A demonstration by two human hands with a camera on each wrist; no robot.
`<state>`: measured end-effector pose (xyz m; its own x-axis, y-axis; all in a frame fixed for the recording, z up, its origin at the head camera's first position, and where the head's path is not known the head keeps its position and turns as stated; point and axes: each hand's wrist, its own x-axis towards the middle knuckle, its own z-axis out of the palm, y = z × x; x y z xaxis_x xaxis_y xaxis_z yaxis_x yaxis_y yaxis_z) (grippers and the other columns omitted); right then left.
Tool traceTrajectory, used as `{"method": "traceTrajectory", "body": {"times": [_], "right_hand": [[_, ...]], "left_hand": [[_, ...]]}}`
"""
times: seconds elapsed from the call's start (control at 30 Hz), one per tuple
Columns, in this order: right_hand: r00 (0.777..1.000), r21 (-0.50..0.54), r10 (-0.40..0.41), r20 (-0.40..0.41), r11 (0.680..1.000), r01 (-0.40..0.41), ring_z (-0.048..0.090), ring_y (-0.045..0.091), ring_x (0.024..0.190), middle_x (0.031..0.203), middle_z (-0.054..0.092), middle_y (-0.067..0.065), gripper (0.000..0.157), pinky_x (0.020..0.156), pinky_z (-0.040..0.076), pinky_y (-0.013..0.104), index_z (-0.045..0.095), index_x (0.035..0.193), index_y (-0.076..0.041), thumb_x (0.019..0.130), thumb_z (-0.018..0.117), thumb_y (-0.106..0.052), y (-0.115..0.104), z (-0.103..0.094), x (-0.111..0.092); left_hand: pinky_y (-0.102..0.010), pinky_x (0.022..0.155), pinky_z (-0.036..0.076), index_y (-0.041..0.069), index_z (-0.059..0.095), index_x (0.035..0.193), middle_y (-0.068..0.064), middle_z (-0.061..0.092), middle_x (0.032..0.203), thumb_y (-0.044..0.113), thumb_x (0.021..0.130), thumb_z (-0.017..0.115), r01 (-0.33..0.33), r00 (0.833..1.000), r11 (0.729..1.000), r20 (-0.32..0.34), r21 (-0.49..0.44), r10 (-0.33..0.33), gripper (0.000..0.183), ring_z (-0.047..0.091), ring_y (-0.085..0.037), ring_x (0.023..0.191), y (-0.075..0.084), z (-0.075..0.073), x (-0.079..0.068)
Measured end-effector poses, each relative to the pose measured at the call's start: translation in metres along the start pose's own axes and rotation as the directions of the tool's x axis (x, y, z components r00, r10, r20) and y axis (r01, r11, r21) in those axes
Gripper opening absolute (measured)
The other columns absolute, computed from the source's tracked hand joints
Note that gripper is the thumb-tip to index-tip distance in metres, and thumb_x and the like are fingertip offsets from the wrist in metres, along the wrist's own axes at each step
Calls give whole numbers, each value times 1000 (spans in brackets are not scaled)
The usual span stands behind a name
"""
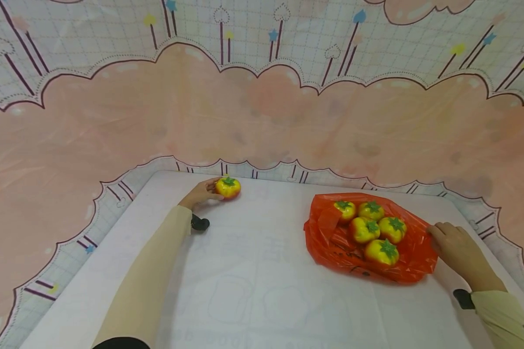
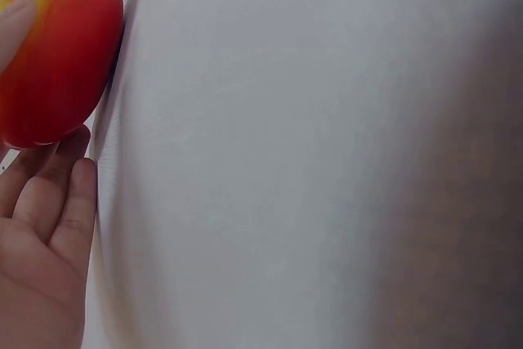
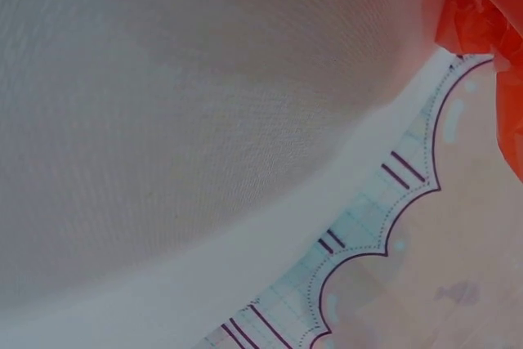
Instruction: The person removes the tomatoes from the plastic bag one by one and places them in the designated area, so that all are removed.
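My left hand holds a glossy red-and-yellow tomato with a green star-shaped calyx, at the far left of the white table. In the left wrist view, the thumb lies over the tomato and the fingers reach under its side. On the right lies an opened red plastic bag, its edges spread. Several similar tomatoes rest inside it. At the bag's right edge, my right hand grips the plastic with bent fingers. The right wrist view shows part of the bag but not the hand.
The white tabletop stretches between the two hands. Behind and around it hangs a pink cloth with scalloped, candle-like prints. The table's far edge runs just behind the held tomato.
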<state>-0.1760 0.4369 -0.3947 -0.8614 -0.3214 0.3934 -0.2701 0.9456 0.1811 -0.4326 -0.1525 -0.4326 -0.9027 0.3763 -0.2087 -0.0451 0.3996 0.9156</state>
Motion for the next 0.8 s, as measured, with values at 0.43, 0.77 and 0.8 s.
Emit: {"method": "traceTrajectory", "body": {"times": [0.43,0.77,0.8], "right_hand": [[999,5,-27,-37,1000,27,57,37,81,85,61,19,39,73,50,56,60,95,5,61,78,6,2,2,0],[999,4,-33,-38,999,33,57,37,81,84,61,19,37,73,50,56,60,94,5,62,78,5,0,1,1],[999,2,-32,-36,999,32,57,37,81,84,61,19,37,73,50,56,60,94,5,62,78,4,0,1,1]], "left_hand": [[-46,118,18,11,19,151,-17,18,156,7,90,60,-72,997,997,-27,-34,71,73,18,-34,144,10,0,-9],[-51,117,18,10,15,151,-17,16,157,10,91,60,-168,985,985,-48,-36,166,75,19,-35,144,27,-2,-24],[-51,117,17,10,16,151,-17,17,157,11,91,60,-165,985,986,-50,-39,163,74,19,-34,144,28,-2,-25]]}}
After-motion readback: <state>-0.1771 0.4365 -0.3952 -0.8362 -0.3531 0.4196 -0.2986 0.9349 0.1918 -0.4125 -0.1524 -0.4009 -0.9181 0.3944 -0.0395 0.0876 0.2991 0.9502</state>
